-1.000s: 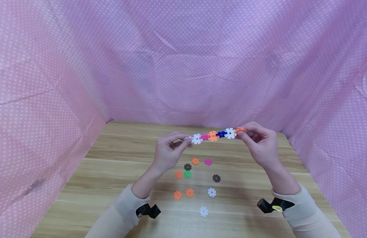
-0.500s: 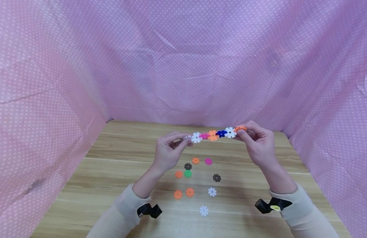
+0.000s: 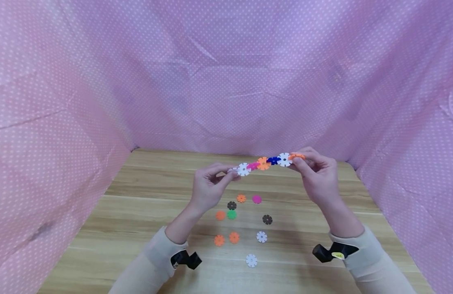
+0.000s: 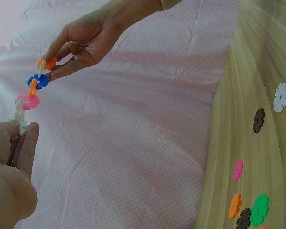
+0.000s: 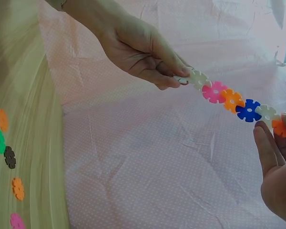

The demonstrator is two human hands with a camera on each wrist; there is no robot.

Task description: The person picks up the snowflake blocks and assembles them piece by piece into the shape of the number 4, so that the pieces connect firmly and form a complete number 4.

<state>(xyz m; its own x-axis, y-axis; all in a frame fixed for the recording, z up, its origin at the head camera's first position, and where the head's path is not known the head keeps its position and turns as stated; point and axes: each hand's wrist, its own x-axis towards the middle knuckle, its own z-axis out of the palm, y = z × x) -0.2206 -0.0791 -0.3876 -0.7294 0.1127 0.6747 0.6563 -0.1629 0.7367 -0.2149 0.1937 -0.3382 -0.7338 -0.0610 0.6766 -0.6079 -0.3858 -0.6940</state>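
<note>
A chain of interlocking snowflake discs (image 3: 263, 163) is stretched between my two hands above the table, its right end higher than its left. My left hand (image 3: 207, 187) pinches a white disc at the left end between thumb and fingers, which partly cover it. At the other end, my right hand (image 3: 321, 179) pinches an orange disc (image 3: 297, 156). Between them run a white disc (image 3: 243, 169), a pink disc (image 4: 30, 101), another orange one, a blue disc (image 5: 248, 110) and a white disc (image 5: 267, 112). Neighbouring discs are slotted together at angles.
Several loose snowflake discs lie flat on the wooden table (image 3: 156, 204) below the hands: orange, a green disc (image 3: 232, 214), a pink disc (image 3: 257, 199), a brown disc (image 3: 267, 219) and a white disc (image 3: 251, 261) among them. Pink dotted cloth (image 3: 226, 102) encloses the back and sides.
My right hand has moved slightly up and left, lifting the right end of the chain, so it slopes more. The left hand stays nearly still, and the loose discs have not moved.
</note>
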